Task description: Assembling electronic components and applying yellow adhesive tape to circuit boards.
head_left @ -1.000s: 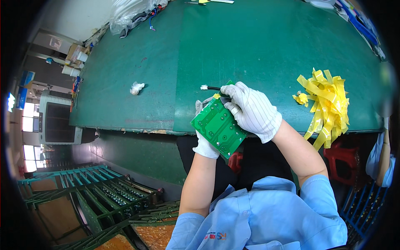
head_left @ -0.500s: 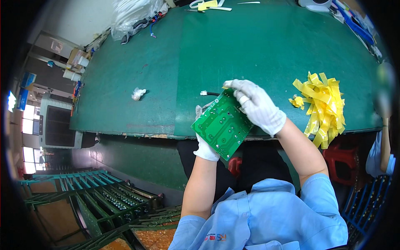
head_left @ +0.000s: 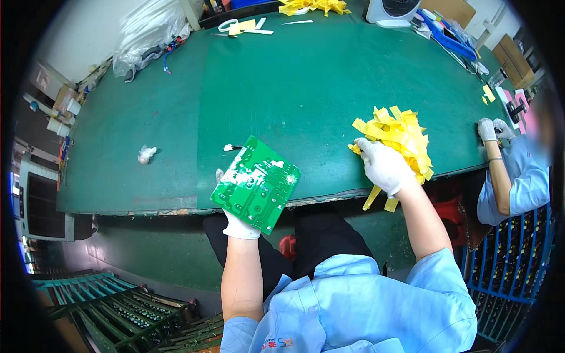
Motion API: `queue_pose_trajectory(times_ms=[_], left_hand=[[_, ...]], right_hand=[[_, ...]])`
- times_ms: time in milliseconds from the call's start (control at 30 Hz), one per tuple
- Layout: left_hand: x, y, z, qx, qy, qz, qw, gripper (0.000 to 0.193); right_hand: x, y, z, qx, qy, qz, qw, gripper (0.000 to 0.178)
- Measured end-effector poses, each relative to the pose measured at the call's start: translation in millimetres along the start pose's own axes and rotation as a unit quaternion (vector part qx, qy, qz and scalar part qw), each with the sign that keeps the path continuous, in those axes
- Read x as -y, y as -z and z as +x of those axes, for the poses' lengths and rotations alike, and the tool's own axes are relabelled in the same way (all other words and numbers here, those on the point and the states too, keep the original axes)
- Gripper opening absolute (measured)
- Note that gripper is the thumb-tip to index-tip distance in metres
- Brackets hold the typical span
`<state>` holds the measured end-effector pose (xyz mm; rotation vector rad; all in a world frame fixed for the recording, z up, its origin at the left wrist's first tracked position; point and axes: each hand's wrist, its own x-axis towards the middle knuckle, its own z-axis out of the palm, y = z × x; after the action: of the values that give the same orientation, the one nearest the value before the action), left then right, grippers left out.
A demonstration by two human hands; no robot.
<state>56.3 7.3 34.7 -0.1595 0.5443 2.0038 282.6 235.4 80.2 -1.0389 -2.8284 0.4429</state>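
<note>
My left hand (head_left: 240, 226) grips a green circuit board (head_left: 262, 191) from below, its soldered face turned up and catching glare. Most of that hand's fingers are hidden under the board. A short black cable with a white plug (head_left: 229, 147) sticks out past the board's upper left edge. My right hand (head_left: 384, 167), in a white glove, is at the left side of a heap of yellow tape strips (head_left: 406, 138). Its fingertips are pinched together on a small crumpled clump of yellow tape (head_left: 354, 148) beside the heap.
A crumpled white scrap (head_left: 146, 154) lies on the green table (head_left: 282, 76) to the left. At the far edge are white strips (head_left: 259, 32), more yellow tape (head_left: 315, 6) and a small fan (head_left: 393, 9). A co-worker's gloved hands (head_left: 493, 129) are at the right.
My right hand has left the board and moved right to the yellow tape heap. The left hand still holds the board. The view has shifted, bringing the co-worker further into sight.
</note>
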Motion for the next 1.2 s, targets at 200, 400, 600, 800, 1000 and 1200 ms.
queue_pose_trajectory(times_ms=[200, 400, 600, 800, 1000, 1200], left_hand=[[-20, -53, -14, -0.121, -0.302, 0.036, 0.945, 0.059], [-13, -79, 0, 0.102, -0.493, 0.765, 0.402, 0.018], [-3, -41, 6, 0.063, -0.397, 0.794, 0.456, 0.029], [-46, 50, -37, -0.121, -0.477, 0.523, 0.696, 0.032], [-34, 183, -188, -0.373, -0.427, 0.529, 0.632, 0.028], [2, 219, -283, -0.524, -0.251, 0.593, 0.557, 0.028]], right_hand=[[1, 36, -16, -0.040, 0.007, 0.087, 0.995, 0.043], [24, 41, -31, -0.094, -0.030, 0.293, 0.951, 0.059], [72, 25, -28, -0.005, 0.107, 0.178, 0.978, 0.056], [93, -21, 9, 0.010, 0.222, 0.139, 0.965, 0.044], [122, -32, 39, 0.050, 0.219, 0.098, 0.970, 0.041], [117, -43, 52, 0.051, 0.234, 0.144, 0.960, 0.030]])
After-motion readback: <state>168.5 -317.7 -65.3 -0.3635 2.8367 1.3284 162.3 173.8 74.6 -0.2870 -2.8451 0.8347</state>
